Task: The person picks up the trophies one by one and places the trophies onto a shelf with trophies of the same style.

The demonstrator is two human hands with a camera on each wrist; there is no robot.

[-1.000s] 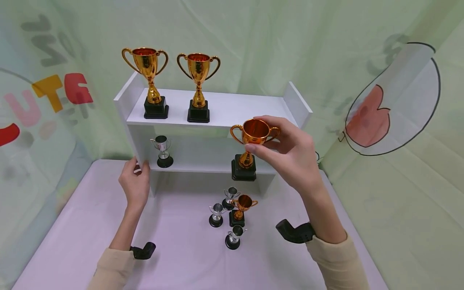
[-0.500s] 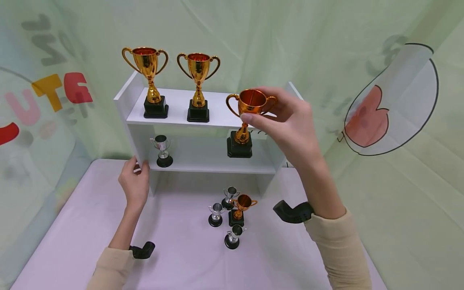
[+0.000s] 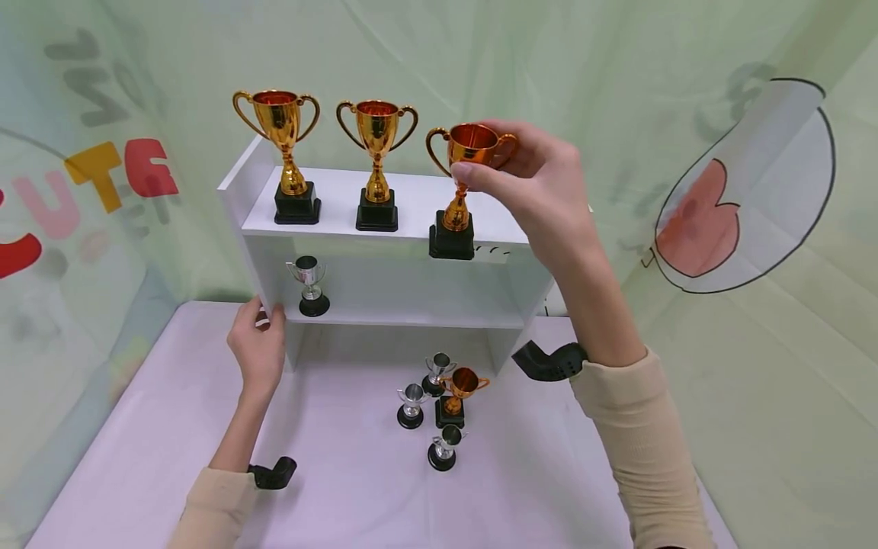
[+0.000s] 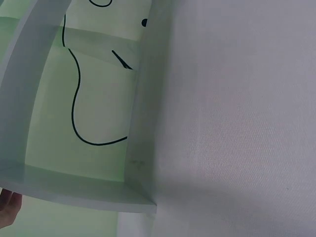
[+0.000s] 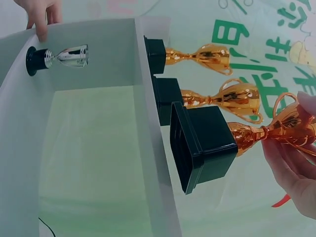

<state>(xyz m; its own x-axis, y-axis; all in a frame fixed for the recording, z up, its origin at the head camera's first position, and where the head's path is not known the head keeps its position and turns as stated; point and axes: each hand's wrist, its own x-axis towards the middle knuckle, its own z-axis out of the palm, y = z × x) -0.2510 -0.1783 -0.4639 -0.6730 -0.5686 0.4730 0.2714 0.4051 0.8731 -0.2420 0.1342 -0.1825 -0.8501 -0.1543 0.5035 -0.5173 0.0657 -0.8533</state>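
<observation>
My right hand (image 3: 538, 183) holds a gold trophy cup (image 3: 455, 206) by its bowl, thumb in front. Its black base hangs at the front edge of the white shelf's top board, with the underside visible in the right wrist view. Two more gold trophies (image 3: 293, 164) (image 3: 376, 164) stand upright to its left on the top board. My left hand (image 3: 257, 347) grips the left side panel of the white shelf (image 3: 405, 293) near the middle board. Close by on that board stands a small silver trophy (image 3: 312, 286).
On the table (image 3: 357, 488) before the shelf stand several more trophies: a gold one (image 3: 459, 393) among small silver ones (image 3: 411, 404) (image 3: 443, 446) (image 3: 437, 372). A printed curtain (image 3: 480, 61) hangs behind. The shelf's raised side panels bound its top board.
The right hand has lifted the gold trophy from in front of the middle board up to the top board's front edge. The left hand has stayed in place.
</observation>
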